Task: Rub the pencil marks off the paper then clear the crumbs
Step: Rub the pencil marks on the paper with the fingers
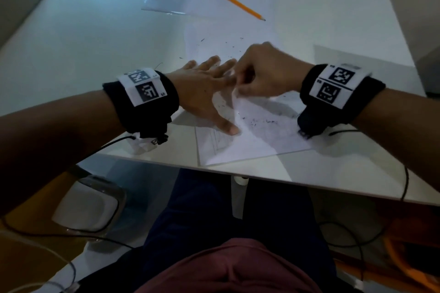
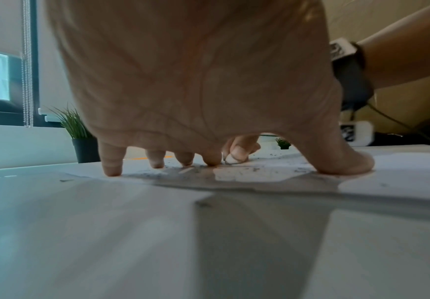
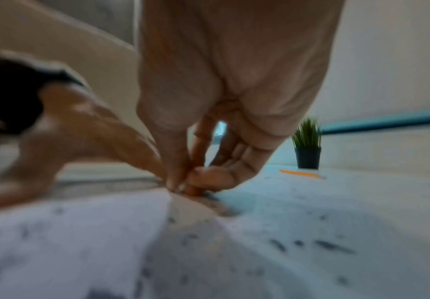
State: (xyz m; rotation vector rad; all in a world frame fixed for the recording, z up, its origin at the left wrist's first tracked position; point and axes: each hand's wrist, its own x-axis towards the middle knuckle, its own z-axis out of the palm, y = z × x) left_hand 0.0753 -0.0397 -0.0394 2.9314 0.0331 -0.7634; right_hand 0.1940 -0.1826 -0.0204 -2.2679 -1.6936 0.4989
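The head view shows one sheet of paper (image 1: 250, 140) lying on the white table (image 1: 95, 43), with its long axis going from the near table edge toward the far side, where one yellow pencil (image 1: 243, 6) lies on the paper, well apart from both hands, its tip pointing to the right and a little toward the person. The left hand (image 1: 202, 88) is spread flat, fingers straight, and presses the paper near its left edge; the left wrist view shows what the head view does not: four fingertips (image 2: 112, 170) and the thumb each touch the sheet. Just beside it, the right hand (image 1: 264, 71) has curled fingers that pinch a small white eraser (image 2: 232, 160), seen clearly only in the left wrist view; in the right wrist view it is blurred. Many dark crumbs (image 1: 262, 121) lie scattered on the paper around both hands, too many and too small to count. One small potted plant (image 3: 307, 147) stands beyond the pencil.
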